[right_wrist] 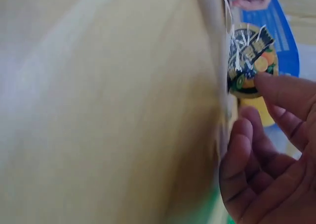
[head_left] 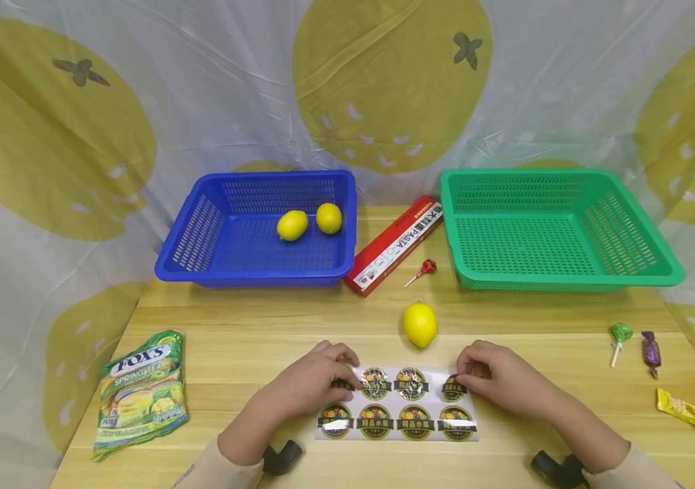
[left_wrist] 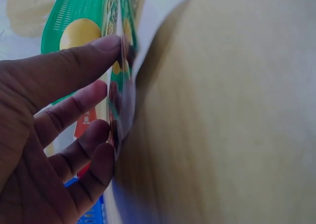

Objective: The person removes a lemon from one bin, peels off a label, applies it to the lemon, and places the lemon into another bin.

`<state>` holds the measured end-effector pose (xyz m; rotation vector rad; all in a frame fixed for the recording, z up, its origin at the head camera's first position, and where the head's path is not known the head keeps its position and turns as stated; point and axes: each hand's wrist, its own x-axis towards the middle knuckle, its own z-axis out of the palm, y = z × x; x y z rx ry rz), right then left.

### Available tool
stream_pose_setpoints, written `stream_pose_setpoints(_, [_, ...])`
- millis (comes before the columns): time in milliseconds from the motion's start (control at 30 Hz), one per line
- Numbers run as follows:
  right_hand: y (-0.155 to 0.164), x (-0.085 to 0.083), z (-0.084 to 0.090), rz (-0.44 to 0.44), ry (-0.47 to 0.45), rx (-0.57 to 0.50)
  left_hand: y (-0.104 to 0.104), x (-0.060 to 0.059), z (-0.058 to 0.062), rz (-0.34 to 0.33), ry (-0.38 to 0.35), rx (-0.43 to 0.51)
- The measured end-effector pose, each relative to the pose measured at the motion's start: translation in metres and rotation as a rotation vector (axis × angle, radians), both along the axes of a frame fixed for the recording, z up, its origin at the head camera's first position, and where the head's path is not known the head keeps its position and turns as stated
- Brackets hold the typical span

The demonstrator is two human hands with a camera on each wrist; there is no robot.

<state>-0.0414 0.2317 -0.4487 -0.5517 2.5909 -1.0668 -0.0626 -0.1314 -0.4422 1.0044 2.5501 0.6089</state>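
The sticker sheet (head_left: 398, 405) is lying flat on the table (head_left: 250, 339), near front edge. L hand (head_left: 313, 382) is pressing its left end w/ curled fingers. R hand (head_left: 497, 380) is pinching a round sticker (head_left: 454, 388) at top-right corner. A lemon (head_left: 420, 324) is sitting just behind the sheet.

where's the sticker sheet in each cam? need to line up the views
Head: sticker sheet lies flat on the table, bottom centre, between the left hand and right hand.
Left wrist: seen edge-on, a narrow strip from top centre down to bottom left, against the fingertips.
Right wrist: only its edge and one round sticker show, upper right, at the fingertips.
Shared landmark: the loose lemon, also behind the sheet in the left wrist view.
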Motion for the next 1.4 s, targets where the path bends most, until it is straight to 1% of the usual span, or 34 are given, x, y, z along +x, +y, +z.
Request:
stream_pose_setpoints(133, [0.005, -0.001, 0.006, -0.019, -0.050, -0.040, 0.000, 0.000, -0.001, 0.002, -0.005, 0.002])
stream_pose_setpoints(200, [0.006, -0.002, 0.008, -0.036, -0.059, -0.054, 0.000, 0.000, -0.001, 0.001, -0.003, 0.002])
stream_pose_setpoints(333, [0.003, -0.005, 0.014, -0.054, -0.036, -0.070, 0.000, -0.001, 0.000, 0.000, -0.004, -0.012])
stream_pose_setpoints(433, [-0.003, -0.008, 0.020, -0.046, -0.017, -0.085, 0.002, -0.002, 0.005, -0.004, -0.009, -0.028])
stream_pose_setpoints(500, [-0.009, -0.009, 0.025, -0.040, -0.010, -0.091, 0.006, -0.003, 0.010, 0.002, -0.002, -0.016])
stream_pose_setpoints(567, [-0.017, -0.010, 0.030, -0.040, -0.006, -0.089, 0.014, -0.004, 0.016, 0.027, -0.009, 0.048])
stream_pose_setpoints(633, [-0.024, -0.011, 0.035, -0.041, 0.004, -0.088, 0.025, -0.004, 0.022, 0.070, -0.038, 0.159])
stream_pose_setpoints(733, [-0.035, -0.012, 0.041, -0.043, 0.031, -0.093, 0.043, -0.004, 0.027, 0.138, -0.135, 0.361])
stream_pose_setpoints(800, [-0.040, -0.013, 0.044, -0.039, 0.051, -0.105, 0.054, -0.003, 0.029, 0.179, -0.203, 0.459])
stream_pose_setpoints(833, [-0.042, -0.014, 0.045, -0.039, 0.059, -0.114, 0.058, -0.003, 0.029, 0.198, -0.232, 0.494])
stream_pose_setpoints(933, [-0.047, -0.015, 0.048, -0.047, 0.078, -0.133, 0.066, -0.003, 0.030, 0.256, -0.279, 0.555])
stream_pose_setpoints(1100, [-0.051, -0.017, 0.049, -0.101, 0.087, -0.166, 0.069, -0.005, 0.028, 0.357, -0.297, 0.611])
stream_pose_setpoints(1200, [-0.052, -0.017, 0.044, -0.142, 0.073, -0.186, 0.071, -0.007, 0.027, 0.414, -0.318, 0.663])
stream_pose_setpoints(1300, [-0.052, -0.017, 0.037, -0.179, 0.056, -0.202, 0.073, -0.009, 0.026, 0.449, -0.345, 0.719])
stream_pose_setpoints(1400, [-0.054, -0.017, 0.032, -0.232, 0.046, -0.214, 0.077, -0.013, 0.025, 0.473, -0.361, 0.739])
